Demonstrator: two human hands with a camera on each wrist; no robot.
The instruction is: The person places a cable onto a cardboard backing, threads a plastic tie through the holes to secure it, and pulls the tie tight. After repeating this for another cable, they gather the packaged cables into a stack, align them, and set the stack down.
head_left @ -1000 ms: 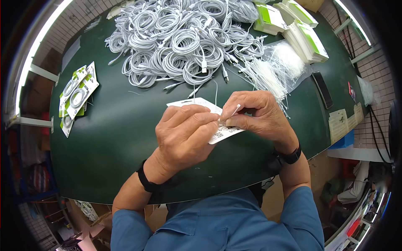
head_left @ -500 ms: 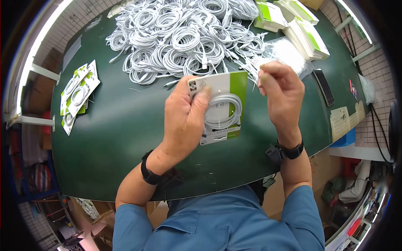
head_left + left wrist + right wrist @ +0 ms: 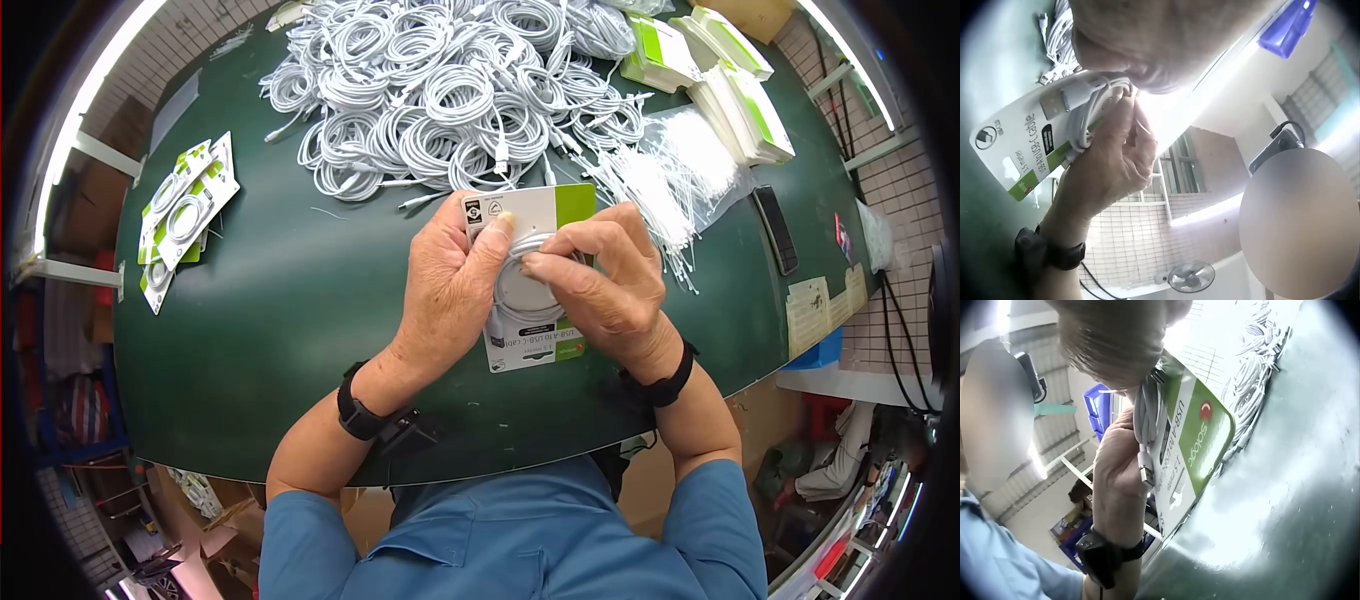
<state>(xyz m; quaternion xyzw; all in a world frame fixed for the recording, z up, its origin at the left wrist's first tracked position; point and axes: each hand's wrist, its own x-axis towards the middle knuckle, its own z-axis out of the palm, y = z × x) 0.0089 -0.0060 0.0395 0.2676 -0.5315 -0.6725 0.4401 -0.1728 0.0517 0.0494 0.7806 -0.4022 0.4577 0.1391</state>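
My left hand (image 3: 440, 290) grips a white and green cable card (image 3: 530, 210) at its left edge, thumb across the front. A coiled white USB cable (image 3: 520, 312) lies against the card's face, and its metal USB-A plug (image 3: 1054, 105) shows in the left wrist view. At the upper right of the coil, my right hand (image 3: 615, 285) pinches the cable between thumb and index finger. From the right wrist, the printed front of the card (image 3: 1191, 437) stands tilted above the table, and the right hand's fingertips are hidden.
A large heap of coiled white cables (image 3: 450, 95) covers the back of the green table (image 3: 270, 350). Finished cable cards (image 3: 190, 210) lie stacked at the left. White cable ties (image 3: 640, 190), stacks of blank cards (image 3: 745, 115) and a phone (image 3: 776, 230) lie to the right.
The card has turned from a slanted hold to show its front with the coil. My right hand swung away to the right, then came back onto the coil.
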